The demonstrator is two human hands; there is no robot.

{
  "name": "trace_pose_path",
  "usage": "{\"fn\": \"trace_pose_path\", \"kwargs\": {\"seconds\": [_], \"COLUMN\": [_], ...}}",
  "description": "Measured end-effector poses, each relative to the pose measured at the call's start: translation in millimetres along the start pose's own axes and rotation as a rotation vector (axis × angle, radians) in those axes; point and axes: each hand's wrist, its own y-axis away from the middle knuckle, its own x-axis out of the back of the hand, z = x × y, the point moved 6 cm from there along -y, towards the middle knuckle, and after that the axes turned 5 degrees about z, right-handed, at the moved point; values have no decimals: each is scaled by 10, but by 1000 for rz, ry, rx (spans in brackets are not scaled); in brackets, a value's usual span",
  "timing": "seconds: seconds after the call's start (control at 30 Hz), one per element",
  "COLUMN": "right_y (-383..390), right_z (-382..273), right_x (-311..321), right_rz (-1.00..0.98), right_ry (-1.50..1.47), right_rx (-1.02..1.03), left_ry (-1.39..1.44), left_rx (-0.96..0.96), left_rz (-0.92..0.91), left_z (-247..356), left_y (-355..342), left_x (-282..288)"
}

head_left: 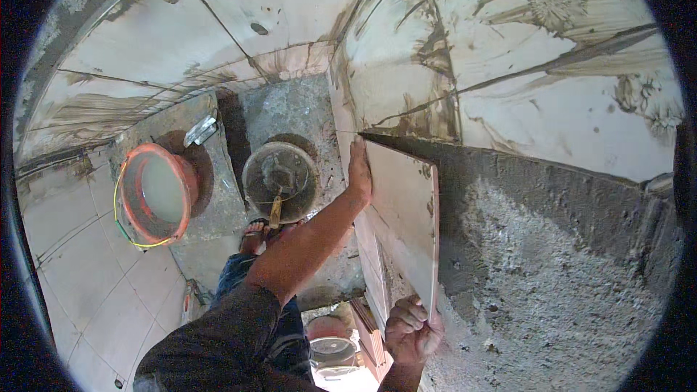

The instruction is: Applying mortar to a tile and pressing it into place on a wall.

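Tile, one, just right of the frame's centre, beside bare wall. Left hand: at its upper end, closure not tellable. Right hand: gripping its lower corner. Handling: best guided evenly, fingers clear of the wall side.

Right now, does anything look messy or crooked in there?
Yes: brown smears make the white wall tiles look messy. The pale rectangular tile between the left hand and right hand looks crooked because it angles out from the rough grey wall.

Back of tile out of sight
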Motion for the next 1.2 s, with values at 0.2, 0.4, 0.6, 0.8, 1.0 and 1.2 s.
{"fn": "trace_pose_path", "kwargs": {"seconds": [0.2,0.4,0.6,0.8,1.0,1.2], "right_y": [-17,89,91,114,113,75], "right_z": [413,606,751,675,491,267], "right_x": [-97,7,-216,-214,-227,-251], "right_rz": [100,66,78,81,51,-34], "right_ry": [47,110,219,184,81,-44], "right_rx": [-44,29,43,63,50,76], "left_ry": [-51,-532,-381,-137,-89,-173], "left_rx": [71,-97,6,136,99,-206], "left_rz": [-69,-210,-197,-93,-201,-331], "left_z": [179,563,605,470,416,158], "left_y": [27,593,672,640,317,540], "left_x": [-33,-356,-701,-718,-465,-478]}}
